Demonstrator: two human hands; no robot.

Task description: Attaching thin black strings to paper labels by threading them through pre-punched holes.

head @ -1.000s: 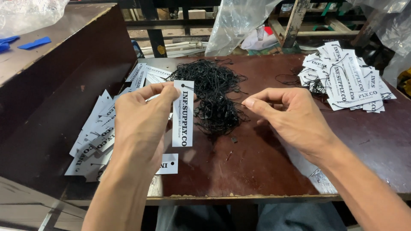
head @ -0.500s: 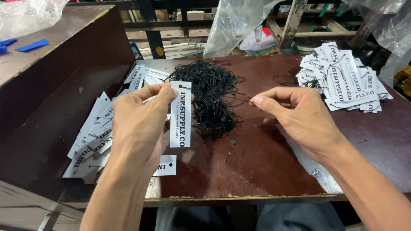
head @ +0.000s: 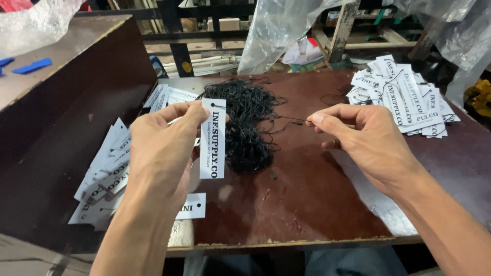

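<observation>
Right hand (head: pixel 368 140) farther right, thin black string (head: pixel 286 119) taut.

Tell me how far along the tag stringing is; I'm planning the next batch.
Done: a strung pile at far right. In hand: the left hand holds one white tag, the right hand pinches a black string. Left: loose tags and the string heap.

1. A small workshop or packing room: a worn brown bench (head: pixel 317 204), chipped along its front edge.
2. Stacks of white paper tags (head: pixel 404 94) upper right and more at left, beside a black string heap (head: pixel 245 122).
3. Clear plastic sheeting (head: pixel 286 30) and rough wooden frames (head: pixel 348 30) crowd the top.
</observation>
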